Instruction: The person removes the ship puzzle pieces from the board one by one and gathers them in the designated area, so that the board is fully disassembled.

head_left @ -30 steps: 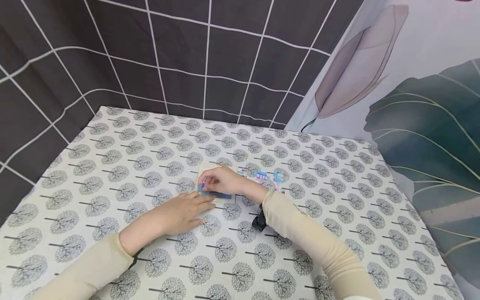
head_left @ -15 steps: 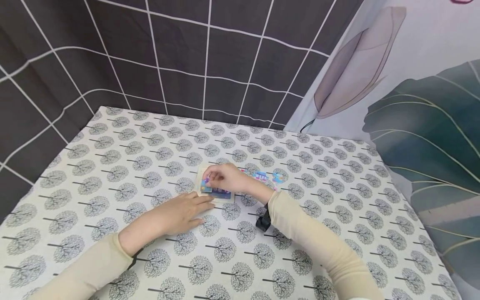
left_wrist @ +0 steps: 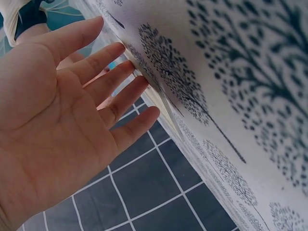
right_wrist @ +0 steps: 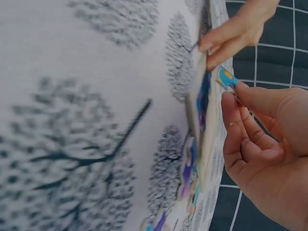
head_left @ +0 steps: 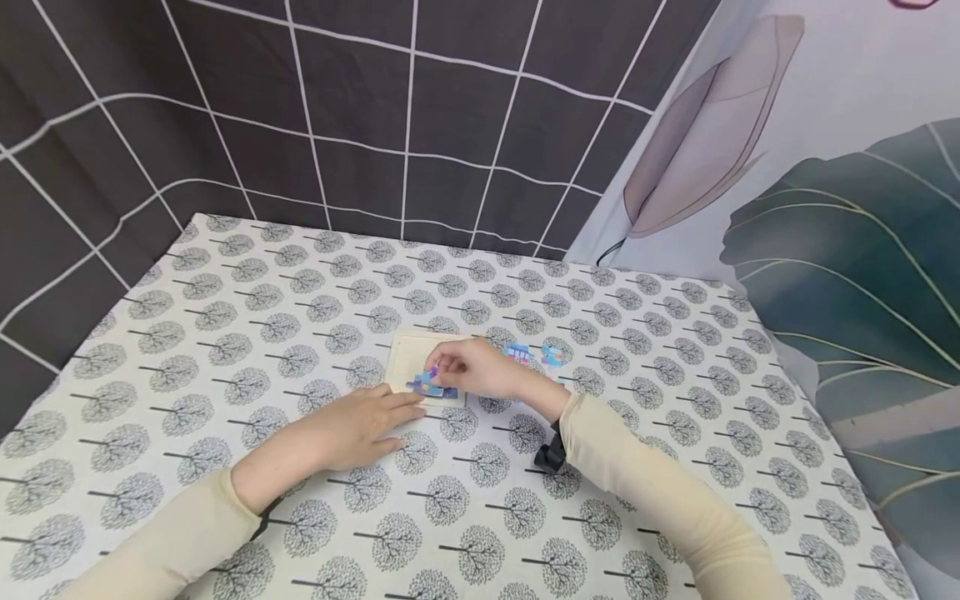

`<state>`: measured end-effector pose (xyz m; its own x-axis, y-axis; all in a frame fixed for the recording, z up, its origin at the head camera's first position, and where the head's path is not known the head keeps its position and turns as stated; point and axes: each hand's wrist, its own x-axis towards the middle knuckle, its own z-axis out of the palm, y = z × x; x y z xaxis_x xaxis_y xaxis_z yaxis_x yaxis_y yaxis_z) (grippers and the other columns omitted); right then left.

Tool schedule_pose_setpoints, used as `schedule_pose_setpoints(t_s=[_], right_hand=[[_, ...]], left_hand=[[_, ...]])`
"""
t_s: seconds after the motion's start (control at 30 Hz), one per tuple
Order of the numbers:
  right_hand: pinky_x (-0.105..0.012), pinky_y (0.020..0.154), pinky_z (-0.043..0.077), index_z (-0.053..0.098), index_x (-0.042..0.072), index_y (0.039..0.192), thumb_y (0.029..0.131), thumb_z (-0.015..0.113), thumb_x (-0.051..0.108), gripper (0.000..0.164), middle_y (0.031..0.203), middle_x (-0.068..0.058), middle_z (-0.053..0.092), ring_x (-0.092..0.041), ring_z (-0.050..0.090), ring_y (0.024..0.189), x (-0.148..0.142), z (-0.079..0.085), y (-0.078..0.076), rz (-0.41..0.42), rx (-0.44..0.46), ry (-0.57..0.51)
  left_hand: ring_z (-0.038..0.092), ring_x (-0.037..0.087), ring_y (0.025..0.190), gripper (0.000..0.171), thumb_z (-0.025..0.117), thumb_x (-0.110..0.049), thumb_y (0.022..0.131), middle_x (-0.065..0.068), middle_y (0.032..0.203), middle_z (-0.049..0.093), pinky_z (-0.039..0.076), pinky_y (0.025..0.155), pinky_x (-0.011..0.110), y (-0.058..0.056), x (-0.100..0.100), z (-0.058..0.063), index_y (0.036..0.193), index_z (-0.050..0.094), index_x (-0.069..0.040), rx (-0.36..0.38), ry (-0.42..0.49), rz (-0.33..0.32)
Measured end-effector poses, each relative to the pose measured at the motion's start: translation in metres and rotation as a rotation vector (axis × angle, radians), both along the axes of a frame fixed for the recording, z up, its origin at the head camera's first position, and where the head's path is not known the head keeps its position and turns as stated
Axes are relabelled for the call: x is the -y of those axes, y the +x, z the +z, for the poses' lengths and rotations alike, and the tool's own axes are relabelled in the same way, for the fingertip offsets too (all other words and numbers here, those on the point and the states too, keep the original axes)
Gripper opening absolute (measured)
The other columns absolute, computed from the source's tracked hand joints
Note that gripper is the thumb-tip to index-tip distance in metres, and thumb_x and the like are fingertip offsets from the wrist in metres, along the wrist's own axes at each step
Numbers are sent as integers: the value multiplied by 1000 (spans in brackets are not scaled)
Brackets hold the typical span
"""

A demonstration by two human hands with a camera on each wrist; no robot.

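My right hand pinches a small blue and purple jigsaw piece between thumb and fingertips, over the near part of a pale puzzle tray. In the right wrist view the jigsaw piece stands tilted at the thumb tip, above the tray. Dark blue jigsaw pieces lie along the tray's near side, partly hidden by the hand. My left hand lies palm down with extended fingers, fingertips at the tray's near left edge. The left wrist view shows that hand with its fingers spread.
Loose blue and pink jigsaw pieces lie right of the tray, with another blue piece beside them. A tree-print cloth covers the table. A dark checked curtain hangs behind it.
My right hand has moved right and a little nearer with the jigsaw piece, showing more of the tray's bare left part. The left hand stays at the tray's edge.
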<state>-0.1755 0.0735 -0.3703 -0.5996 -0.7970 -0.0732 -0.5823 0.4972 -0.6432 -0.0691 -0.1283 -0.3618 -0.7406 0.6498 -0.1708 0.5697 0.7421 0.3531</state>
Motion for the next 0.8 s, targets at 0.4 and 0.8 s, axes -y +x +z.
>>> schedule_pose_setpoints(t_s=[0.4, 0.8], right_hand=[[-15, 73, 53, 64, 5, 102, 86, 65, 8, 17, 85, -2, 66, -7, 61, 76, -19, 0, 13, 19, 27, -51], [-15, 72, 53, 65, 6, 101, 86, 65, 10, 16, 86, -2, 66, -6, 61, 77, -45, -7, 22, -9, 22, -41]], left_hand=[[45, 30, 123, 49, 55, -23, 92, 10, 146, 39, 35, 108, 47, -1, 1, -3, 136, 46, -5, -12, -2, -9], [43, 31, 125, 48, 56, -21, 91, 10, 146, 38, 34, 107, 50, -2, 2, 1, 136, 47, -6, 29, 13, -4]])
